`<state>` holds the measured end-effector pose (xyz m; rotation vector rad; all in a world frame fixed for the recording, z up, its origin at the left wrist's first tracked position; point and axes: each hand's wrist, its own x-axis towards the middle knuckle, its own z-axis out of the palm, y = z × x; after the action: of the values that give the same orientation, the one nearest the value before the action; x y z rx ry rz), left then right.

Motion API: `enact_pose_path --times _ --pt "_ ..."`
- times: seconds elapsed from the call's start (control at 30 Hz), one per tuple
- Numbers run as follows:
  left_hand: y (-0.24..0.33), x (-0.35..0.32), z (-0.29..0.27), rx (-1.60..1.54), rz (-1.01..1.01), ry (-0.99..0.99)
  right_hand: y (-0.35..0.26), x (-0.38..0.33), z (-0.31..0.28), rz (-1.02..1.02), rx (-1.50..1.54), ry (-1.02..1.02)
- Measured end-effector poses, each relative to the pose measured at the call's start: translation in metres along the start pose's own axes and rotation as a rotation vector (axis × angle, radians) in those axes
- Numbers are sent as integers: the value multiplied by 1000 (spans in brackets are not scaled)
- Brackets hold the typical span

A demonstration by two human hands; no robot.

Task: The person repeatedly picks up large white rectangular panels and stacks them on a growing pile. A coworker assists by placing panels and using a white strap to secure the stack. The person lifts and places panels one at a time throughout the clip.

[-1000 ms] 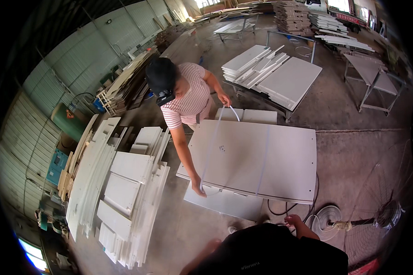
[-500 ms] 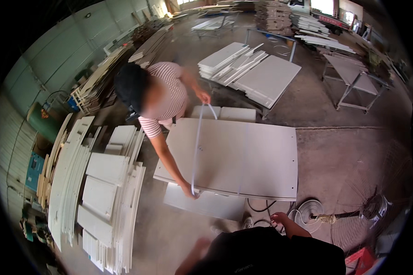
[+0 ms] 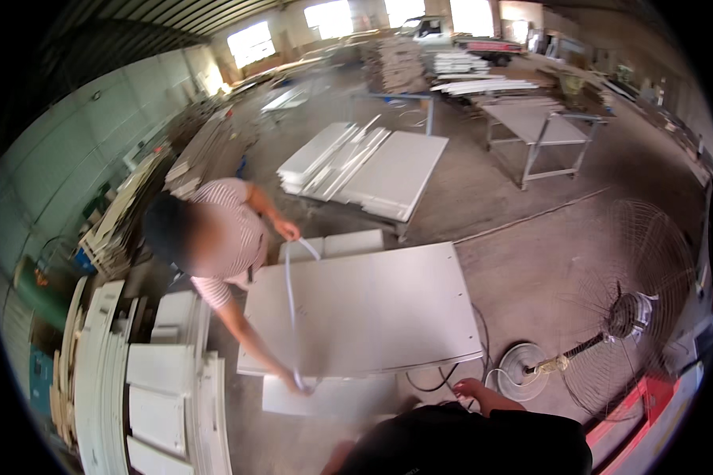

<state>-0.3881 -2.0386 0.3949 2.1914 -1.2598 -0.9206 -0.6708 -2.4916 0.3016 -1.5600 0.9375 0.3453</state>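
- Fingers of the wearer's right hand (image 3: pixel 471 389) — too small to tell whether curled or spread — hung just off the white panel (image 3: pixel 364 309)
- Left hand out of view
- A co-worker stretched a white edge strip (image 3: pixel 290 305) along the panel's left edge — beside stacked boards (image 3: pixel 158 380)

Only a little of the person's own body is seen, at the near edge of the view. The right hand (image 3: pixel 474 389) is raised just above the dark-clothed torso, slightly right of centre, its fingers blurred so that their state cannot be told. The left hand is not shown.
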Motion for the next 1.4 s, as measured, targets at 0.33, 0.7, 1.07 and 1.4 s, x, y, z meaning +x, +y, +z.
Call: enact_pose_path --times 0.33,0.7,1.07,1.4 --pt "-59 -2 49 149 -99 37 -33 -24 0 149 240 146" --pt "-37 -47 61 -245 -647 164 -53 4 10 28 222 131" --pt "-21 -64 62 -371 -595 219 -103 -12 -7 -102 -35 487" --pt "-28 -56 57 -1042 -392 483 -109 14 -48 -17 -323 845"
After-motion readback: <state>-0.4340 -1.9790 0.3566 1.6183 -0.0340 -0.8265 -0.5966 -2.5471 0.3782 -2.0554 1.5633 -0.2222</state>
